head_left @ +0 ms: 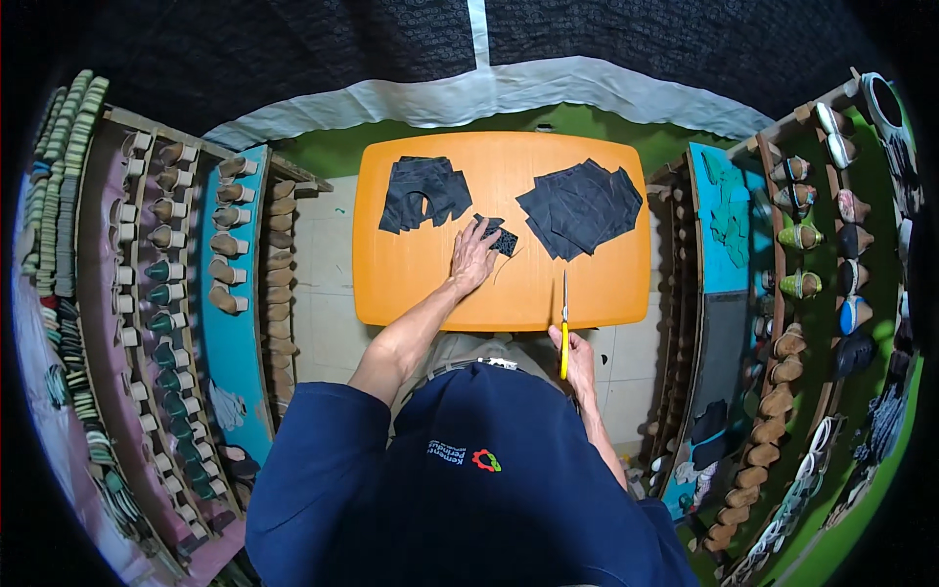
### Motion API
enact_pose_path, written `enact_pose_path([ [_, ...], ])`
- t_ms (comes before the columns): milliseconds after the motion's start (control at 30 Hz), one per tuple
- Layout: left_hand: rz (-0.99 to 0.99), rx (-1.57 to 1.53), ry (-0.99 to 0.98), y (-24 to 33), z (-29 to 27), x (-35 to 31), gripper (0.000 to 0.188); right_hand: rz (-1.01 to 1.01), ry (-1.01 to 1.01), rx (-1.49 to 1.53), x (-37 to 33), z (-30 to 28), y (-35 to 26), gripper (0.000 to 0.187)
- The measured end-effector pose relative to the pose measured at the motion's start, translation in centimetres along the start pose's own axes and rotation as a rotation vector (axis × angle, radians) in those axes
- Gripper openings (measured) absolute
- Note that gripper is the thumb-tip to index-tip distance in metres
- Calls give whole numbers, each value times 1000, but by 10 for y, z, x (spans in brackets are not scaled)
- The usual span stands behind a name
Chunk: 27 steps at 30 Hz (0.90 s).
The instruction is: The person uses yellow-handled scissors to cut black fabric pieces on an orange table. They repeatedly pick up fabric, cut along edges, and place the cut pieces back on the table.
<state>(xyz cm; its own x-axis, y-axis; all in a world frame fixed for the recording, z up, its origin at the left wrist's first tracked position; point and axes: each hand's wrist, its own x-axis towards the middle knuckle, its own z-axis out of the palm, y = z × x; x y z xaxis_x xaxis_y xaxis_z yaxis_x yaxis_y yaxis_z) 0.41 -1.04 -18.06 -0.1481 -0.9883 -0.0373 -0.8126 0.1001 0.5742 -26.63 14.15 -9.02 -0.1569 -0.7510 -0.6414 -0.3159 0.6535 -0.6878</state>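
Note:
Near the middle of the orange table, my left hand (pixel 474 252) lies with its fingers apart on a small dark patterned piece of material (pixel 505 242). A thin thread or strip curls beside that piece. My right hand (pixel 579 364) is closed round the yellow handles of a pair of scissors (pixel 564 338) at the table's near edge, blades pointing away from me. Beyond my left hand is a loose pile of dark cut pieces (pixel 416 186), one with a rounded cut-out. A larger dark pile (pixel 584 207) spreads over the table's right side.
The orange table (pixel 411 284) has rounded corners. Racks of shoe lasts and shoes (pixel 168 264) stand on the left, with more racks (pixel 782 391) on the right. Turquoise boards (pixel 722 274) front both sides. A dark patterned curtain (pixel 372 59) with a pale lower edge hangs behind the table.

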Motion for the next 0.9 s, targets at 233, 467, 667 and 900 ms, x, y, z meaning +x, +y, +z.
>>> enact_pose_path([
  [233,118,-42,-49,28,12,-34,49,32,-13,13,-5,1,-20,54],
  [467,328,-63,-286,64,15,-82,48,33,39,13,-8,-11,-25,56],
  [667,532,-207,-560,87,16,-87,41,79,93,131,-3,-27,0,56],
  [900,-446,-789,49,123,63,-1,22,141,151,246,1,-56,16,52],
])
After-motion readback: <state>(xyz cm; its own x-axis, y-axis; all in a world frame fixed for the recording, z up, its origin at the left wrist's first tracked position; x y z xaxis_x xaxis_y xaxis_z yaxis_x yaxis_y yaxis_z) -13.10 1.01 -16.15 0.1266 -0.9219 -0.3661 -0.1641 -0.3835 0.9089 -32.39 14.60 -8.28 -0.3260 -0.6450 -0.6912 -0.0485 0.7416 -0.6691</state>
